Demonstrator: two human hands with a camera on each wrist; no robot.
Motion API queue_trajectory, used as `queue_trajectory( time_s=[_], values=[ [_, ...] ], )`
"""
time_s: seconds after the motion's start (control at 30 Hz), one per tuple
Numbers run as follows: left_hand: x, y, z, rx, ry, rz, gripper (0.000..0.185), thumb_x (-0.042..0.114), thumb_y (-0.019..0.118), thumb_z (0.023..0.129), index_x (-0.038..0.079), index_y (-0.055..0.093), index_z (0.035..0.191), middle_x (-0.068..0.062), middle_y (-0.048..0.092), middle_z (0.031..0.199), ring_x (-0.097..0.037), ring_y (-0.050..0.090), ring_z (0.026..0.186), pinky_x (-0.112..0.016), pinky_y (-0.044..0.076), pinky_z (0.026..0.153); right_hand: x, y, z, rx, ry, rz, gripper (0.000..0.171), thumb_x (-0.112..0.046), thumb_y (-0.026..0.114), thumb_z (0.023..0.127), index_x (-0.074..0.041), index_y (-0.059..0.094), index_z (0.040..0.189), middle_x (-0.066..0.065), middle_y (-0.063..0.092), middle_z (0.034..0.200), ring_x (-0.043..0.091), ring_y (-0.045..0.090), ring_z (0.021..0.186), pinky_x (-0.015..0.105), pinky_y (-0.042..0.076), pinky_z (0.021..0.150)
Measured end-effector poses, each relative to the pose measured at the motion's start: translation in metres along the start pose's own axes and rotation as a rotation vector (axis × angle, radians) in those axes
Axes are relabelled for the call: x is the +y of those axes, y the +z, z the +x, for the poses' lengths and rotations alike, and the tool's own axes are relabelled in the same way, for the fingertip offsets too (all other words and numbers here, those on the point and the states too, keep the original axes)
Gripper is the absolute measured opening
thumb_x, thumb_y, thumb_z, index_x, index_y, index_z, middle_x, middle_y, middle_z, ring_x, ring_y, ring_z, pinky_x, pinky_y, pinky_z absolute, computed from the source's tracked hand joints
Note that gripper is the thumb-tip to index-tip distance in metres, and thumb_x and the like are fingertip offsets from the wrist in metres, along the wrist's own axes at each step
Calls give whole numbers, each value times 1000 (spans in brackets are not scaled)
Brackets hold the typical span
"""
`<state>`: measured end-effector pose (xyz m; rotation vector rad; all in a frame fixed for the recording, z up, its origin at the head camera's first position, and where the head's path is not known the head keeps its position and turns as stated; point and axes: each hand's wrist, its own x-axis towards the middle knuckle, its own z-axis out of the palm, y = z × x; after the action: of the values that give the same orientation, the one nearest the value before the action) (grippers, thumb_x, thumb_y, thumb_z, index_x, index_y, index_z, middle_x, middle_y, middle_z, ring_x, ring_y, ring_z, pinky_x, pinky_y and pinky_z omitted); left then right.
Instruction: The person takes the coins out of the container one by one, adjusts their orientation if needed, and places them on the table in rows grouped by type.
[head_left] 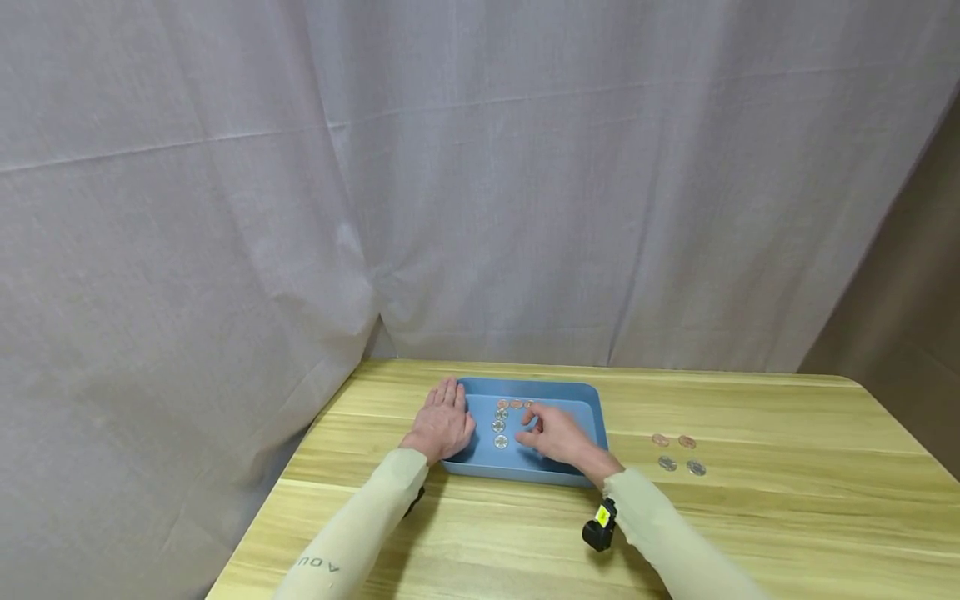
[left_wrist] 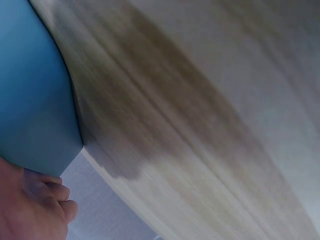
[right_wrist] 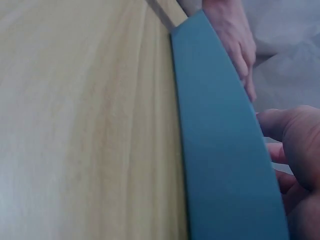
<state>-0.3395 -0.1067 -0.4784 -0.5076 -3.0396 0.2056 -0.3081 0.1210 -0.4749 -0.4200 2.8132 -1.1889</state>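
A blue tray (head_left: 510, 473) lies on the wooden table. In the head view my left hand (head_left: 442, 421) rests on its left rim with straight fingers; part of that hand (left_wrist: 37, 207) appears at the lower left of the left wrist view. My right hand (head_left: 557, 433) hovers over the tray's right half, fingers bent, thumb and index finger apart, with no coin visible between them. Its index finger is near a copper coin (head_left: 529, 404), the rightmost of three along the back. Three silver coins (head_left: 498, 426) run toward the front from that row's left end.
On the table right of the tray lie two copper coins (head_left: 687, 442) and, in front of them, two silver coins (head_left: 667, 463). A grey curtain (head_left: 510, 208) hangs behind the table's back edge. A black wrist camera (head_left: 599, 527) sits below the right wrist.
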Motion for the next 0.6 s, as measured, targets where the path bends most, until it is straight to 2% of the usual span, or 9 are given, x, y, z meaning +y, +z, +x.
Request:
queue_trajectory(
  time_s=[0.33,0.5,0.6],
  values=[
    [-1,1,2,19,10,18,62,35,28,102,0,29,153,-17,24,162,-29,22,152,-42,23,123,-11,27,10,17,-18,-54,21,-27,78,83,-11,67,92,-1,59,67,12,50,57,26,40,53],
    [-1,1,1,13,12,12,62,36,27,103,0,27,154,-18,23,162,-30,21,152,-42,22,124,-12,33,12,23,8,-95,20,-28,77,83,-13,68,91,-3,61,70,12,51,60,26,41,56],
    [-1,1,0,20,8,12,62,36,26,103,0,27,154,-18,23,162,-30,21,152,-42,22,124,-12,34,12,23,-11,-118,18,-27,77,84,-14,68,90,-3,61,71,12,51,61,27,41,56]
  ],
)
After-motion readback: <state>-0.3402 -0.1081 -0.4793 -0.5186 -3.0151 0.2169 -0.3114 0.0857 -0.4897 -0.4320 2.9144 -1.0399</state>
